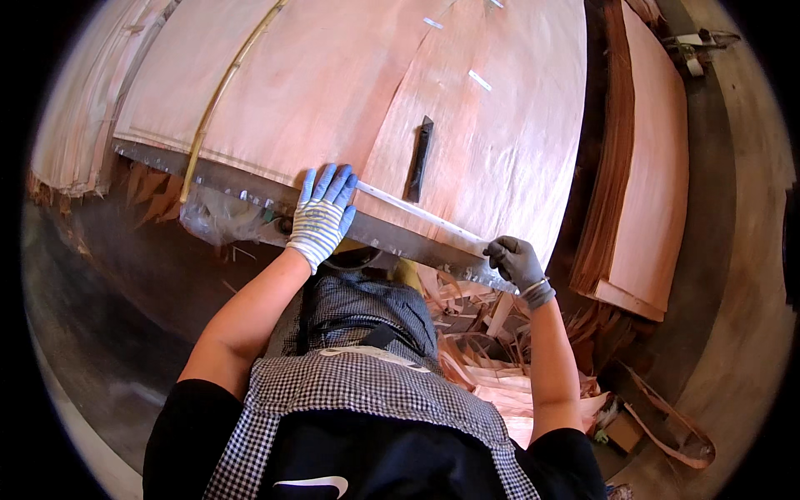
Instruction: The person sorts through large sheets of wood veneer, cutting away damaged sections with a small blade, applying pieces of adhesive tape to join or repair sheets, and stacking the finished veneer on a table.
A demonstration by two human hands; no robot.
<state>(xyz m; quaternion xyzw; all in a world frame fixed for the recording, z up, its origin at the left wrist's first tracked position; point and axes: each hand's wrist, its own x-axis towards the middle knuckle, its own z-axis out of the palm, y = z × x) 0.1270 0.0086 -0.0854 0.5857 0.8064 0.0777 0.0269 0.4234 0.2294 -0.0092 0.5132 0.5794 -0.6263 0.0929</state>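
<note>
My left hand (323,210), in a striped glove with blue fingers, lies flat on the near edge of a pinkish wood veneer sheet (308,108), its fingers stretched out. From beside its fingertips a narrow white strip of tape (417,213) runs right along the sheet's edge. My right hand (515,262), in a dark grey glove, is closed at the strip's right end, thumb and fingers pinched together. Between the hands, a little farther in, a black utility knife (421,158) rests on the veneer, touched by neither hand.
Short white tape pieces (480,80) sit on the veneer farther back. A thin bent bamboo stick (218,92) crosses its left side. More veneer stacks stand at far left (79,125) and right (646,175). Torn veneer scraps (483,358) lie below the table's dark edge (400,242).
</note>
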